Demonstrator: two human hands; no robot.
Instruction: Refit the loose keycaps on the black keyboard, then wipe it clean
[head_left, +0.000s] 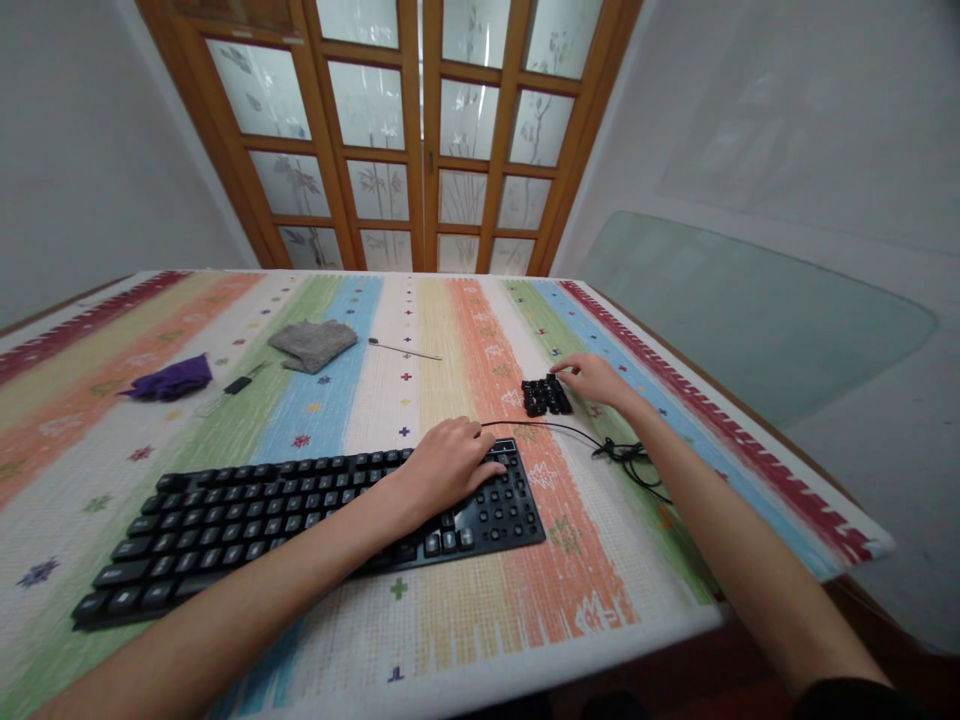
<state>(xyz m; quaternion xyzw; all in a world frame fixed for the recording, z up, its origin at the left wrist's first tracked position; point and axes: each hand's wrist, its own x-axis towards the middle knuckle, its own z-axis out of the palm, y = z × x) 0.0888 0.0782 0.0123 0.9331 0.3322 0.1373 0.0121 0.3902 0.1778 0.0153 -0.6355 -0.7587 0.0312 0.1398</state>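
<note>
A black keyboard (277, 520) lies across the near part of the table. Its number pad at the right end (506, 510) is mostly without keycaps, showing bare switches. My left hand (450, 460) grips the keyboard's far edge near that end, thumb on the top face and fingers bent over the edge, their tips hidden. Farther right, a small cluster of loose black keycaps (544, 397) sits on the cloth. At its far right corner my right hand (589, 380) is closed, thumb and forefinger pinched on a keycap (553, 377).
A black cable (630, 455) runs from the keyboard and bunches under my right forearm. Farther back lie a grey cloth (313, 345), a purple cloth (171, 380), a small black tool with wire loops (238, 385) and a thin brush (405, 349). A striped tablecloth (360, 640) covers the table.
</note>
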